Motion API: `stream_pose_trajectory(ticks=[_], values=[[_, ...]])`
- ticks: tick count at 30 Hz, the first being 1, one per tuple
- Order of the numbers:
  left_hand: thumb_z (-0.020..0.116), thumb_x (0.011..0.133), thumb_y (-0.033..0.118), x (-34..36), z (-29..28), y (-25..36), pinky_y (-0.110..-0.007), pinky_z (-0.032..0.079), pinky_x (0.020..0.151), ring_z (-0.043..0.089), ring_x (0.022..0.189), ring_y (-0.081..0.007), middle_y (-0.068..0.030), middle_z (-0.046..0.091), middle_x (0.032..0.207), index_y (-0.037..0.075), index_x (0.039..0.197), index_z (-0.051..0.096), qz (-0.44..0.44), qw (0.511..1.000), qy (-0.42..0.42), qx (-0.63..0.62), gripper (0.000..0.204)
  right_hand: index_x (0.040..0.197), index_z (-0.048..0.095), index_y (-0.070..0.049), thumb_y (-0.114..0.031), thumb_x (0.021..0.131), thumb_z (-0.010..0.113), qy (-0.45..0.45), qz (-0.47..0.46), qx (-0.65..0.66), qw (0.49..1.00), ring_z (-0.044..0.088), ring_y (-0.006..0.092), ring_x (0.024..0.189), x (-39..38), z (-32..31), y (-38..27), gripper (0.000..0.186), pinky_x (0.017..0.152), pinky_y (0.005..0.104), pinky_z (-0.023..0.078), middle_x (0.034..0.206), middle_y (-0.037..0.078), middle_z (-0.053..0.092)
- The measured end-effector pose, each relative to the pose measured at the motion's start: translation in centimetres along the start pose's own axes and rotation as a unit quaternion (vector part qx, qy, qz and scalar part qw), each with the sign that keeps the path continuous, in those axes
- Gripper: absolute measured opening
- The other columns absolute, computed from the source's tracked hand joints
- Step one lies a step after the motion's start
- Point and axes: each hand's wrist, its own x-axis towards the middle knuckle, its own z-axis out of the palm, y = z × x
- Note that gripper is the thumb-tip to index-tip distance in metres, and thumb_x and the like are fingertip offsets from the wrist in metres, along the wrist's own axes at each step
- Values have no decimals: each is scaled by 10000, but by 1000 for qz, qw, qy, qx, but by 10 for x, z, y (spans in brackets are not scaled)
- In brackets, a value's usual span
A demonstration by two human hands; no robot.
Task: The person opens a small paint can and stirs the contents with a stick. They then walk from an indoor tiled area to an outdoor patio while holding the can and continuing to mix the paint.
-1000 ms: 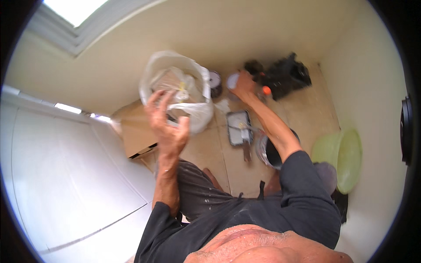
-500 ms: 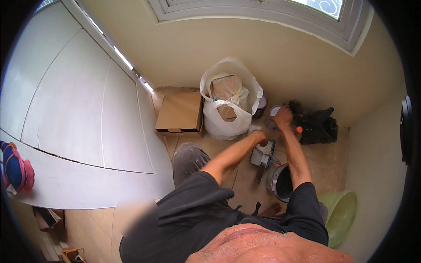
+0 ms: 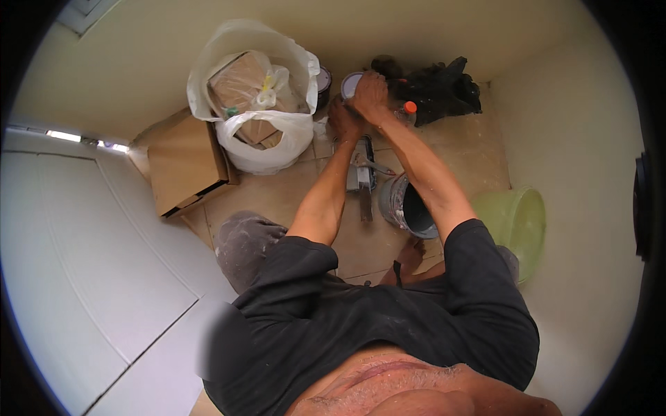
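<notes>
Both my hands are on a small round paint can [image 3: 350, 84] with a pale lid, standing on the tiled floor by the far wall. My right hand [image 3: 370, 93] lies on top of the can, fingers closed over its lid. My left hand [image 3: 341, 118] grips the can's near side just below. Next to the can lies a clear bottle with an orange cap [image 3: 408, 109]. A second small can [image 3: 323, 80] stands just left of it, beside the white bag.
A white plastic bag [image 3: 260, 135] holding cardboard boxes stands at the left, a flat cardboard box [image 3: 184, 166] beside it. A grey paint-smeared bucket [image 3: 406, 208], a paint tray with tools [image 3: 361, 177], a black bag [image 3: 437, 90] and a green basin [image 3: 517, 222] surround my knees. A white door [image 3: 83, 263] fills the left.
My left hand has left the white bag and come down onto the small can beside my right hand. My head has turned, shifting the view.
</notes>
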Motion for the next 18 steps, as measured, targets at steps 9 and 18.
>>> stream_pose_trajectory(ticks=[9,18], values=[[675,895,280,7,22,-18,-533,369,1032,477,1300,-371,-147,537,1398,89,1374,469,32,993,99,53,555,1111,562,23,-227,642,785,114,-64,-77,988,554,313,1004,-8,-22,-22,576,839,398,455,1059,168,554],[753,819,324,17,20,-25,-542,352,1042,436,1319,-369,-138,532,1402,91,1422,436,64,993,57,85,720,1109,600,26,-230,664,722,135,-125,-165,969,531,302,1016,-6,-26,-23,528,866,386,427,1069,165,544]])
